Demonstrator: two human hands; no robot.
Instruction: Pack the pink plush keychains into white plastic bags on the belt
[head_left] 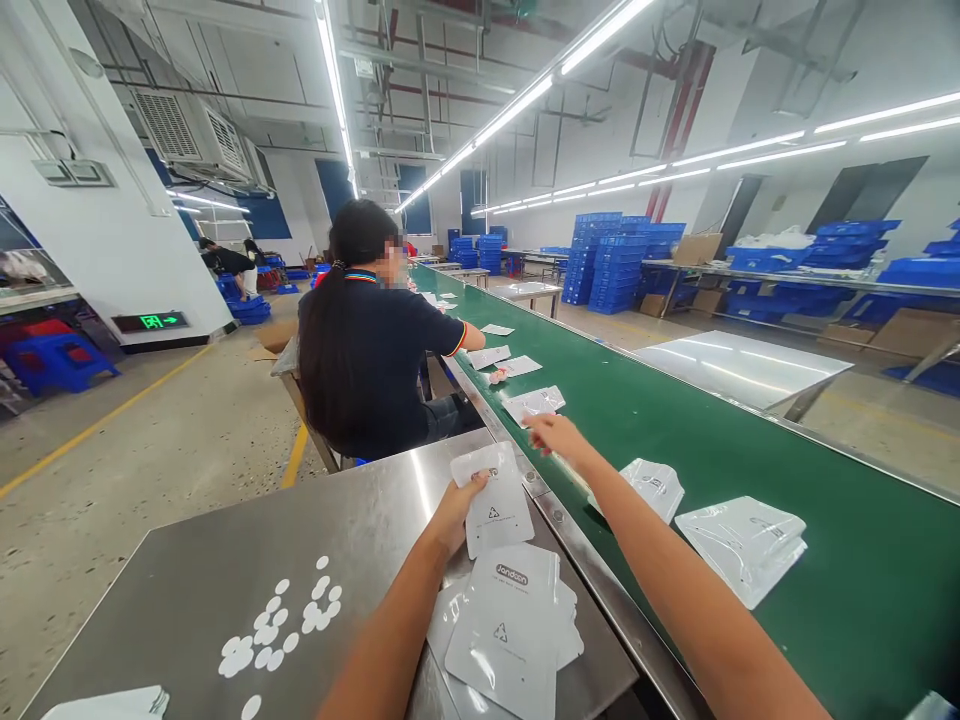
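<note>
My left hand (456, 512) grips the lower left edge of a white plastic pouch (496, 497) with a recycling mark, held over the steel table (225, 560). My right hand (556, 434) reaches out over the green conveyor belt (675, 420), fingers curled just below another white pouch (534, 402) lying on the belt; whether it touches that pouch is unclear. A loose stack of similar pouches (510, 625) lies on the table in front of me. More pouches (744, 543) rest on the belt to my right.
A seated person in a dark shirt (367, 340) works at the belt ahead of me. White round stickers (281, 625) dot the table's left part. Blue crates (615, 255) are stacked beyond the belt, and a steel table (739, 365) stands on the far side.
</note>
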